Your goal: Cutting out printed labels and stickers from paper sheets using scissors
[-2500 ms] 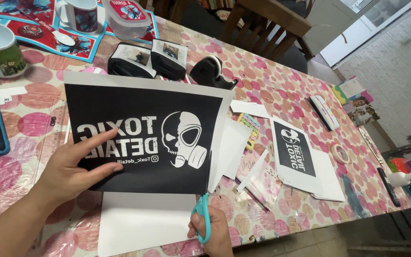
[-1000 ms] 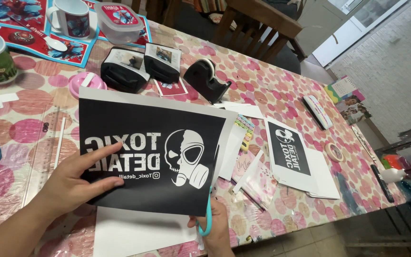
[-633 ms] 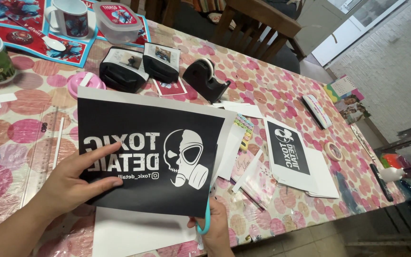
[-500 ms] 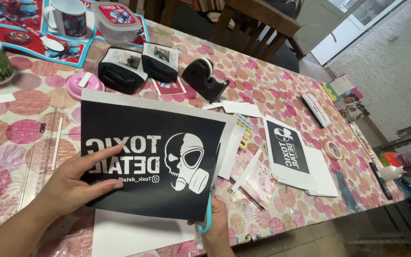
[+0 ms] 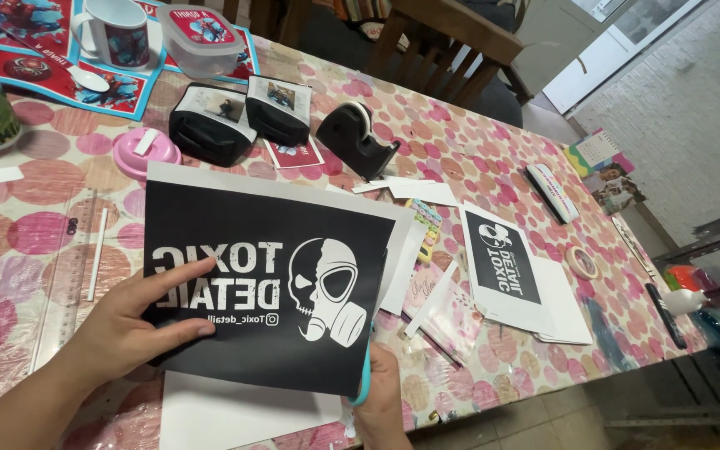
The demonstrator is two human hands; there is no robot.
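Observation:
My left hand (image 5: pixel 139 321) holds a black printed sheet (image 5: pixel 235 325) with a white gas-mask skull graphic and mirrored lettering, thumb on top, lifting it slightly off the table. My right hand (image 5: pixel 381 400) grips teal-handled scissors (image 5: pixel 363 377) at the sheet's lower right edge; the blades are hidden behind the paper. A blank white sheet (image 5: pixel 243 410) lies under the black one near the table's front edge.
On the pink polka-dot tablecloth (image 5: pixel 477 150): a smaller black print on white paper (image 5: pixel 503 265), a black tape dispenser (image 5: pixel 354 138), two black photo boxes (image 5: pixel 239 117), a pink round lid (image 5: pixel 145 152), a clear ruler (image 5: pixel 64 275), a tape roll (image 5: pixel 582 261), mugs (image 5: pixel 118 33) and a wooden chair (image 5: pixel 452 37).
The black sheet has shifted a little right and nearer. My right hand with the scissors has moved up along its right edge. My left hand keeps its hold.

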